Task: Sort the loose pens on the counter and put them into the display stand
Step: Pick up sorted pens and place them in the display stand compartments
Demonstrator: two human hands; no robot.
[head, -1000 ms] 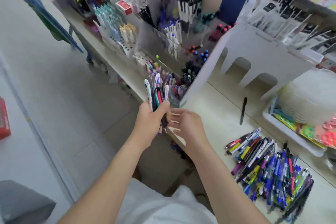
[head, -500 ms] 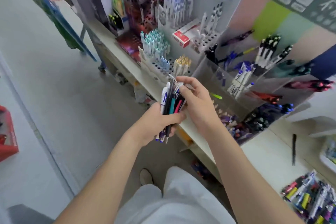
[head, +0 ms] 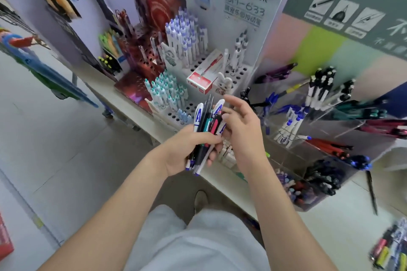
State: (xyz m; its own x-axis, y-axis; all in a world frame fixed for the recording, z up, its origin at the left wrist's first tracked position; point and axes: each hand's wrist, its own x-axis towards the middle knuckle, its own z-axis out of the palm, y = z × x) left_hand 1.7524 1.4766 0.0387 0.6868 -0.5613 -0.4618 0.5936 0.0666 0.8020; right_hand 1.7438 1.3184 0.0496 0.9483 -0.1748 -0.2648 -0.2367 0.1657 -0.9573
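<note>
My left hand (head: 187, 149) grips a bundle of pens (head: 208, 121) upright over the counter's front edge: white ones with a blue letter, plus black, teal and red ones. My right hand (head: 244, 130) is against the bundle's right side. Its fingers are loosely curled and touch the pen tops, the index finger is raised, and the thumb is hidden. Behind the bundle stands a white display stand (head: 240, 72) with rows of holes, partly filled with white and blue pens. A clear acrylic stand (head: 330, 138) with sorted pens sits to the right. Loose pens (head: 389, 246) lie at the lower right.
A red box (head: 203, 72) lies on the white stand, with teal-capped pens (head: 167, 92) in front of it. A dark red stand (head: 152, 59) is further left. One black pen (head: 372, 193) lies alone on the counter (head: 341, 226). Tiled floor is at the left.
My view swung left from the loose pile toward the stands. My right hand came from beside the bundle up to its pen tops. My left hand kept hold of the bundle.
</note>
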